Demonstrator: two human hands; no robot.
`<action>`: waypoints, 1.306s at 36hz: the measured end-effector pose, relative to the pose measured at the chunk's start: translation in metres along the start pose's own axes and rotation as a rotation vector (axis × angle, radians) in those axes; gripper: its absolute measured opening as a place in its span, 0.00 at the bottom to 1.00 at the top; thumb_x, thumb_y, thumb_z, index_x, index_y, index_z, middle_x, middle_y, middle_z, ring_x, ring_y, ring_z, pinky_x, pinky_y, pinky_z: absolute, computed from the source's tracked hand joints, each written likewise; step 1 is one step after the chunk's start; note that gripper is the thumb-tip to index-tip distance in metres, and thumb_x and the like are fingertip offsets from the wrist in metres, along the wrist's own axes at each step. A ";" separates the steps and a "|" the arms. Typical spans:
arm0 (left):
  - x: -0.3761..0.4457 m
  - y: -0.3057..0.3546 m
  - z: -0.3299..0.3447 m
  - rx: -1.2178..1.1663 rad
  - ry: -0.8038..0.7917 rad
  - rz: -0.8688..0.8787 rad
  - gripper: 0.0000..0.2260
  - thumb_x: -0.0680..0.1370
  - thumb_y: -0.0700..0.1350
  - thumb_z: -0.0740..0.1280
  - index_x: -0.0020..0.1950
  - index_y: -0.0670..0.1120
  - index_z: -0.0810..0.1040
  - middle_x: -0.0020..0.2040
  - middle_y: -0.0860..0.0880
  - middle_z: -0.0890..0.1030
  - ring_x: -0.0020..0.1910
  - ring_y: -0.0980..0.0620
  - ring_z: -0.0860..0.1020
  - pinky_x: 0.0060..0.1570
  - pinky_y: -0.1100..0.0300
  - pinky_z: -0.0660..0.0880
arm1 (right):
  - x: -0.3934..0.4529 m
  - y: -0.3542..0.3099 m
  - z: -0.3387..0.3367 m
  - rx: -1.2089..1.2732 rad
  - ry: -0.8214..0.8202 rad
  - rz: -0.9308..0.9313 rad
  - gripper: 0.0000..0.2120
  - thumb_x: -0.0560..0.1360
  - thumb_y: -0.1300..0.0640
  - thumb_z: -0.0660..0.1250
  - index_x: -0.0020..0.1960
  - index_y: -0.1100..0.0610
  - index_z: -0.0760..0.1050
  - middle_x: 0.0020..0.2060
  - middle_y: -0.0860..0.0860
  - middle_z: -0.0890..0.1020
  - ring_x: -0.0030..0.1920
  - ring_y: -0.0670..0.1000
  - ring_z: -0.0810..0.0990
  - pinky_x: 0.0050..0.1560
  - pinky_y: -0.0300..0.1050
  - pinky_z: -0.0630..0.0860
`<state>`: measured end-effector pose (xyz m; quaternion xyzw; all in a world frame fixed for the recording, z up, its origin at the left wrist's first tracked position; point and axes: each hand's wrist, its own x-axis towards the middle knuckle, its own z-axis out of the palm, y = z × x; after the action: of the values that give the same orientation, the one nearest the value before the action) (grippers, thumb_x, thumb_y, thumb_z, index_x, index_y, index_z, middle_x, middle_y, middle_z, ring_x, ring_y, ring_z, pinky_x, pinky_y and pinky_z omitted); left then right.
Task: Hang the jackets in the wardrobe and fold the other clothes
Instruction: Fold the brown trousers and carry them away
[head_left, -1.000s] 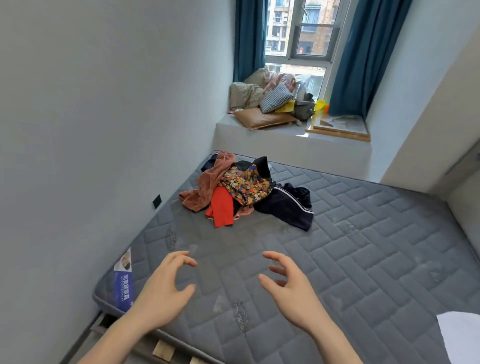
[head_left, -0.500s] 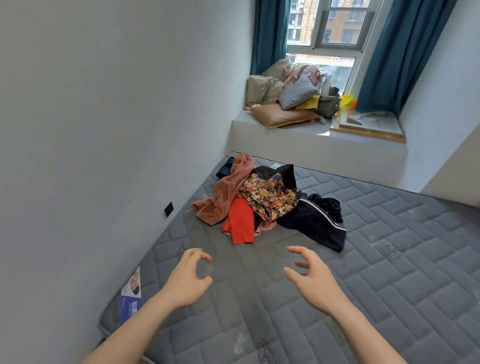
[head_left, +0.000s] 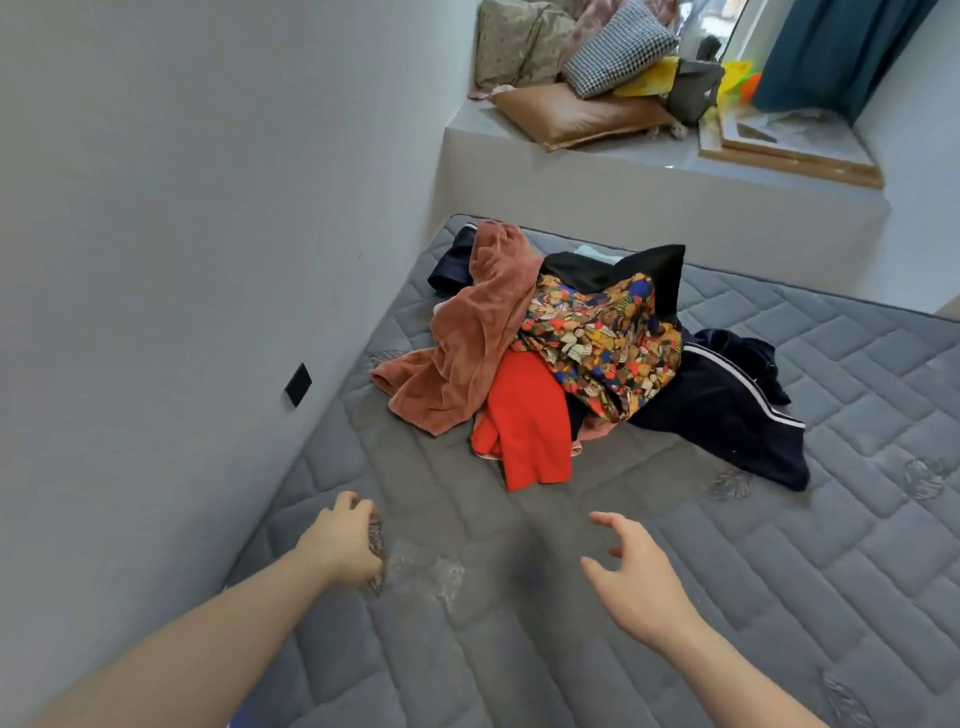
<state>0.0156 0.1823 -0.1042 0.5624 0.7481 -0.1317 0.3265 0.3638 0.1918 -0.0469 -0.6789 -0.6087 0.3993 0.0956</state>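
Note:
A heap of clothes lies on the grey quilted mattress (head_left: 779, 597) near the wall. It holds a rust-pink fleece garment (head_left: 467, 338), a red garment (head_left: 527, 426), a bright patterned garment (head_left: 597, 338), a black piece (head_left: 623, 265) and a navy jacket with white stripes (head_left: 727, 410). My left hand (head_left: 345, 540) hovers over the mattress short of the heap, fingers loosely curled, holding nothing. My right hand (head_left: 636, 566) is beside it, fingers spread and relaxed, empty.
A grey wall (head_left: 182, 260) with a black socket (head_left: 298, 384) runs along the left of the mattress. Beyond the heap a raised window ledge (head_left: 649, 197) carries cushions (head_left: 582, 111), a bag and a framed board (head_left: 789, 143). A teal curtain (head_left: 841, 52) hangs at right.
The view has come closer to the heap and tilted down. Both hands have advanced over the mattress toward the clothes, still empty.

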 end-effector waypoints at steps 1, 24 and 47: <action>0.017 -0.007 0.009 0.027 -0.012 -0.012 0.30 0.73 0.52 0.70 0.74 0.51 0.66 0.77 0.46 0.59 0.71 0.41 0.69 0.66 0.49 0.72 | 0.014 0.003 0.017 -0.018 -0.015 0.007 0.25 0.78 0.55 0.68 0.73 0.47 0.68 0.67 0.42 0.71 0.55 0.43 0.74 0.57 0.42 0.75; 0.168 -0.077 0.119 0.155 0.004 -0.118 0.58 0.69 0.61 0.78 0.83 0.55 0.38 0.83 0.50 0.38 0.79 0.29 0.53 0.68 0.46 0.73 | 0.282 -0.088 0.224 0.241 -0.066 0.002 0.31 0.75 0.57 0.71 0.76 0.44 0.69 0.75 0.53 0.70 0.50 0.50 0.82 0.35 0.28 0.72; 0.151 -0.081 0.111 0.098 0.001 -0.090 0.57 0.71 0.62 0.77 0.83 0.56 0.36 0.83 0.51 0.36 0.80 0.30 0.49 0.68 0.47 0.73 | 0.127 -0.050 0.195 0.599 0.219 0.084 0.08 0.82 0.63 0.63 0.50 0.54 0.80 0.44 0.52 0.84 0.42 0.48 0.80 0.48 0.47 0.75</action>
<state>-0.0450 0.2073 -0.2975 0.5436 0.7654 -0.1823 0.2921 0.1902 0.2487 -0.1992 -0.6841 -0.4216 0.4888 0.3396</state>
